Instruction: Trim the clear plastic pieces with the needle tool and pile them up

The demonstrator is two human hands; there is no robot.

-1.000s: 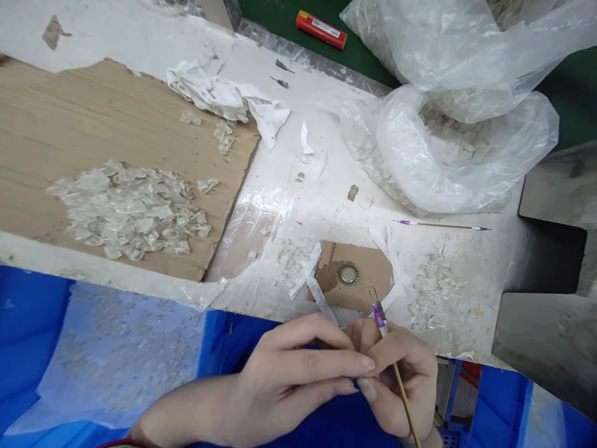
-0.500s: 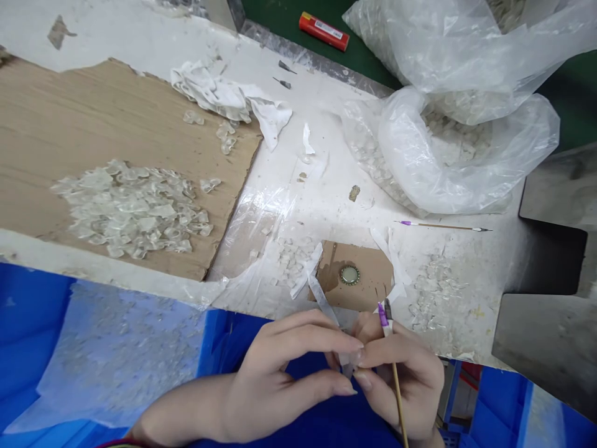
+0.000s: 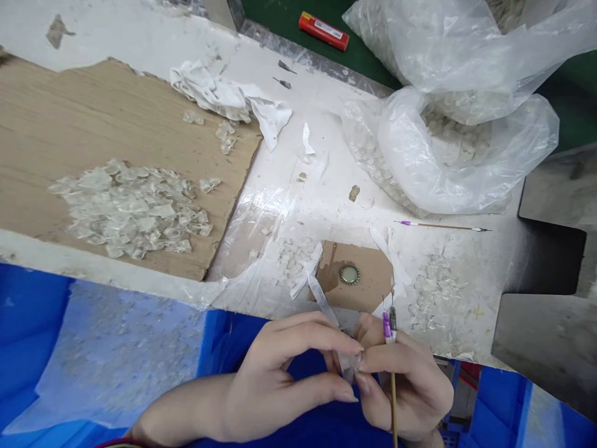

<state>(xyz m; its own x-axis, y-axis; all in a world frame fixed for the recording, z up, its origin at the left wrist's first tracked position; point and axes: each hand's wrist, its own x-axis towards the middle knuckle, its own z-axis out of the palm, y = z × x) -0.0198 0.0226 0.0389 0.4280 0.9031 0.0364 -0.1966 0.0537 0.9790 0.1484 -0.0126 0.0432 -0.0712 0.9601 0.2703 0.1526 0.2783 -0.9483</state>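
Note:
My left hand (image 3: pixel 284 370) and my right hand (image 3: pixel 417 376) meet at the table's near edge. Between their fingertips is a small clear piece (image 3: pixel 347 366), partly hidden by the fingers. A thin wooden stick (image 3: pixel 394 404) with one purple and one dark needle tip (image 3: pixel 393 317) stands in my right hand, tips pointing away from me. Just beyond the hands, a bottle cap (image 3: pixel 349 275) with a pale filling lies on a small cardboard square (image 3: pixel 375 267), which has a damp stain and white strips (image 3: pixel 394 261) along its sides.
Clear flakes lie heaped on a large cardboard sheet (image 3: pixel 60 124) at left. Small pieces (image 3: pixel 293 258) and thin flakes (image 3: pixel 436 292) flank the square. Another needle-tipped stick (image 3: pixel 448 226) lies behind. Plastic bags (image 3: pixel 405 149) stand at back right, near a red tube (image 3: pixel 324 31).
My right hand has shifted slightly right, and the stick in it has turned more upright, its needle tips moving right. My left hand keeps almost the same place.

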